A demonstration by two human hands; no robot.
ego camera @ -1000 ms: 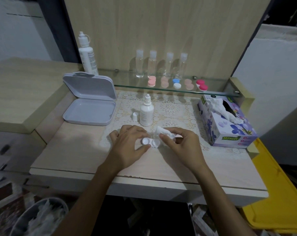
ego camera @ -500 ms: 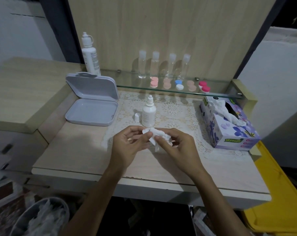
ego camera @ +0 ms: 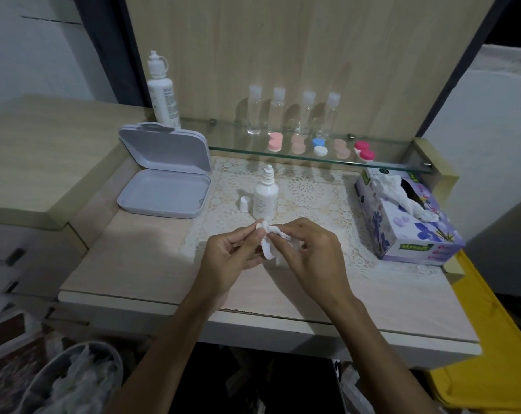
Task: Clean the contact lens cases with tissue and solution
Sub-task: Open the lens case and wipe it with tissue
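Both hands (ego camera: pixel 271 249) pinch tissue (ego camera: pixel 268 245) beside "Mysoft" tissue box (ego camera: pixel 414 231).

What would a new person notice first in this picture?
Both hands, the left hand and the right hand, pinch a crumpled white tissue above the lace mat. Behind them stands an uncapped dropper bottle. Coloured lens cases line the glass shelf.

Left hand (ego camera: pixel 235 252) and right hand (ego camera: pixel 310 252) raised, fingertips pinched together.
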